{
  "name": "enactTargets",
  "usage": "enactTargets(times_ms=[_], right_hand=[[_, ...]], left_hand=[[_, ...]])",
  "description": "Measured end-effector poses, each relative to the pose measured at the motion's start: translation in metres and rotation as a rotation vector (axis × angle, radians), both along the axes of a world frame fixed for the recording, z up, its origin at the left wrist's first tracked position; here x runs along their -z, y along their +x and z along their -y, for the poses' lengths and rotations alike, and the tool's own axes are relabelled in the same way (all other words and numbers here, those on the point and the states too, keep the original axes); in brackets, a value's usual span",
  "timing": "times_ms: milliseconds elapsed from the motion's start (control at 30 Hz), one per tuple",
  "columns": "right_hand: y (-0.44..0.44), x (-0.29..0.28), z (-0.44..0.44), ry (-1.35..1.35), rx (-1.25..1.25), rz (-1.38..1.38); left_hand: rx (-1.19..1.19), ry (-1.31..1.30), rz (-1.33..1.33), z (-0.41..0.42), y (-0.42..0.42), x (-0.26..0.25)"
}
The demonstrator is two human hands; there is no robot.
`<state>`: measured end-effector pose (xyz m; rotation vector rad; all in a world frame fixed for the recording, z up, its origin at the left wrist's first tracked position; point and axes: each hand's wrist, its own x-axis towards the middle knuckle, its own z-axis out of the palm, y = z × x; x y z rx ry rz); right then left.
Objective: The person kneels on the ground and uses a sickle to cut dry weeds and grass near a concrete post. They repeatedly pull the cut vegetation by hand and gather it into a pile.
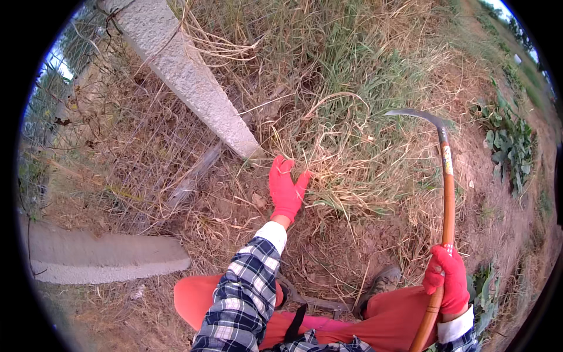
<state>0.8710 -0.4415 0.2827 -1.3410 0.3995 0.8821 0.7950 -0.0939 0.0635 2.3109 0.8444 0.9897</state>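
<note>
My right hand [447, 278], in a red glove, grips the wooden handle [448, 202] of a sickle. Its curved metal blade [415, 114] points left, raised above the grass at the far end of the handle. My left hand [286, 188], also red-gloved, reaches forward with thumb and fingers apart. It is at the left edge of a heap of dry and green cut grass [352, 185], near the foot of a concrete post [206, 92]. A few stalks cross by its fingertips; nothing is plainly held in it.
A second concrete post [110, 257] stands at the lower left. Wire mesh fencing [132, 171] and a weathered wooden stick [195, 174] lie between the posts. Tall grass [347, 57] grows ahead. Leafy green plants [510, 141] line the right side. My shoe [383, 281] rests on bare soil.
</note>
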Motion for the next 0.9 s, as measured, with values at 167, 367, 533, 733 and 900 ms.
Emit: enactTargets(times_ms=[167, 367, 533, 733, 900], right_hand=[[0.007, 0.0, -0.01, -0.075, 0.055, 0.048], [0.026, -0.009, -0.018, -0.144, -0.098, -0.113], [0.033, 0.002, -0.019, -0.134, -0.022, -0.186], [0.031, -0.004, -0.02, -0.133, 0.049, -0.166], [0.02, -0.014, -0.009, -0.05, 0.005, -0.075]], left_hand=[[-0.313, -0.208, -0.099, -0.065, 0.068, 0.022], [-0.468, -0.528, 0.264, -0.148, 0.088, 0.106], [-0.438, -0.872, 0.055, -0.164, 0.101, 0.11], [-0.114, -0.602, -0.583, -0.126, 0.09, 0.088], [0.04, -0.503, -0.736, -0.036, 0.063, 0.044]])
